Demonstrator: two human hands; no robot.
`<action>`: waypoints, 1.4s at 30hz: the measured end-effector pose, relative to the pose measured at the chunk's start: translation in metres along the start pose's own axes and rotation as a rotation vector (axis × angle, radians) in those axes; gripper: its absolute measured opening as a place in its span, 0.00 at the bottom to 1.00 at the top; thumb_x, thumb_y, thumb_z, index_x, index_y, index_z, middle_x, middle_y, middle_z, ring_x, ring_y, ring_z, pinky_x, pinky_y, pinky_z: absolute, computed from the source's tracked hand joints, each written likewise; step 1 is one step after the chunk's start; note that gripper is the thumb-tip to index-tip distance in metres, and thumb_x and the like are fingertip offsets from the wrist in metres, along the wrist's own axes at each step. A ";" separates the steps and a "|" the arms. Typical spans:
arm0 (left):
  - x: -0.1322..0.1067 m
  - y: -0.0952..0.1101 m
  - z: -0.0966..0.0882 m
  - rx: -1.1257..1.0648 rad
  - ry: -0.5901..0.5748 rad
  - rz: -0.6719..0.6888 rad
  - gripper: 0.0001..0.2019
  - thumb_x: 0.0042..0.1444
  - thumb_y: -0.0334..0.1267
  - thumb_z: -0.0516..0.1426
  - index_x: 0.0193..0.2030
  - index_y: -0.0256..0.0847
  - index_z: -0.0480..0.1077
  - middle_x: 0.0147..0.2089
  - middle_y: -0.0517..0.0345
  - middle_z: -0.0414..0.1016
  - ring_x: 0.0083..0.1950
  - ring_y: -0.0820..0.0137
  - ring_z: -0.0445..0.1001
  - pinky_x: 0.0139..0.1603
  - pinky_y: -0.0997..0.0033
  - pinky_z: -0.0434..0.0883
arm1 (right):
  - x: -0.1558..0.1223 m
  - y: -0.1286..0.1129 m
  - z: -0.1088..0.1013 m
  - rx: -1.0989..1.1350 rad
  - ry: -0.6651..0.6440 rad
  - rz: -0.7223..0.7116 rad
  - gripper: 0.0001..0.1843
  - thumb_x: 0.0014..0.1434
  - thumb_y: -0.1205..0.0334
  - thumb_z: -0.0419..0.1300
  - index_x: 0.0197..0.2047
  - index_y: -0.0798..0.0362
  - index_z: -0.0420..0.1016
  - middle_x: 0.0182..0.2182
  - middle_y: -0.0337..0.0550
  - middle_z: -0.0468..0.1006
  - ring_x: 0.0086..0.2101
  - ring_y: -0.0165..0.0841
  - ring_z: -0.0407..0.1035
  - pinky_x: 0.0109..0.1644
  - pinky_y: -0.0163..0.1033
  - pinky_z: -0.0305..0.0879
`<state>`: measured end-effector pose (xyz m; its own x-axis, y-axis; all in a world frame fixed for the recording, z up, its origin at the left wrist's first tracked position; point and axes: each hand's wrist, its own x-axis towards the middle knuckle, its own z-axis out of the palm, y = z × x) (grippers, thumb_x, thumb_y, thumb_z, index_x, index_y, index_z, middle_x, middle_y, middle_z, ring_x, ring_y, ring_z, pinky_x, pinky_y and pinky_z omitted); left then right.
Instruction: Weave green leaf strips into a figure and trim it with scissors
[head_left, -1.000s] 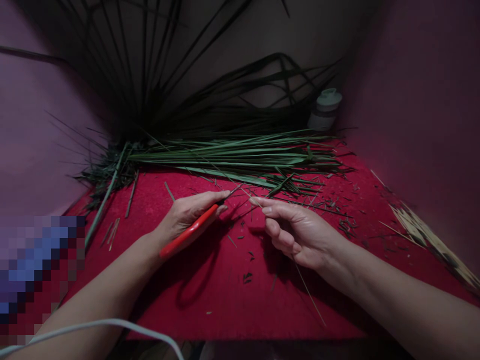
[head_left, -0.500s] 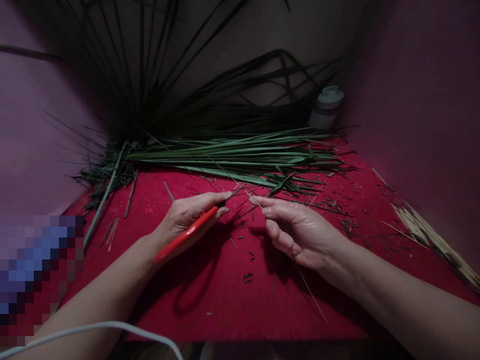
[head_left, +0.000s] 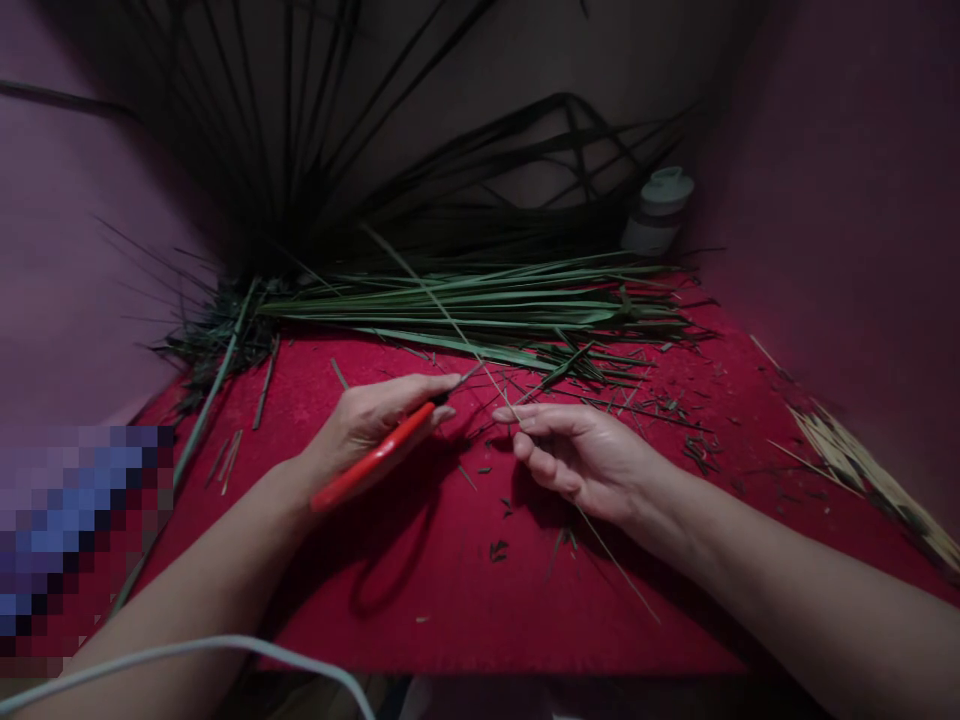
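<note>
Your left hand (head_left: 364, 412) is wrapped round one red-handled tool (head_left: 375, 458), its tip right by the single thin strand (head_left: 450, 319) your right hand (head_left: 592, 450) pinches, and since half a second ago those right fingers have edged leftward while the strand's upper length now shows broader and paler. Beyond, it slants across your view of the green leaves (head_left: 540, 318), too many to count, with scattered clippings (head_left: 701, 452) before them, one bottle (head_left: 651, 237) behind, one pale stick bundle (head_left: 855, 460) right, and one cable (head_left: 225, 643) crossing your left forearm.
</note>
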<state>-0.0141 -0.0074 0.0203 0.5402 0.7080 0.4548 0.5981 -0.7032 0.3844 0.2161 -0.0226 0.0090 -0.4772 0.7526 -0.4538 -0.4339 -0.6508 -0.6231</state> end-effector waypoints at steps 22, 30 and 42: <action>0.001 0.009 0.013 -0.183 -0.273 0.085 0.16 0.60 0.32 0.54 0.54 0.40 0.68 0.46 0.53 0.79 0.44 0.71 0.77 0.44 0.77 0.72 | 0.003 0.011 0.005 -0.054 0.062 -0.144 0.04 0.48 0.74 0.56 0.24 0.60 0.69 0.19 0.42 0.75 0.13 0.19 0.56 0.11 0.24 0.42; 0.005 0.017 0.007 -0.168 -0.252 -0.014 0.12 0.59 0.36 0.55 0.49 0.39 0.72 0.42 0.56 0.80 0.39 0.71 0.78 0.40 0.79 0.73 | 0.000 0.010 0.009 -0.069 0.113 -0.126 0.03 0.48 0.72 0.58 0.24 0.60 0.69 0.18 0.43 0.75 0.12 0.19 0.54 0.11 0.24 0.41; -0.001 -0.002 0.001 -0.164 -0.282 0.125 0.16 0.62 0.35 0.50 0.56 0.40 0.67 0.48 0.51 0.78 0.47 0.70 0.76 0.48 0.76 0.71 | -0.001 0.010 0.007 -0.119 0.140 -0.120 0.03 0.49 0.72 0.59 0.25 0.60 0.71 0.18 0.43 0.75 0.12 0.19 0.55 0.11 0.24 0.43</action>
<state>-0.0147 -0.0068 0.0180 0.7592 0.5899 0.2751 0.4266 -0.7701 0.4742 0.2071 -0.0306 0.0077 -0.3136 0.8359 -0.4505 -0.3838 -0.5455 -0.7450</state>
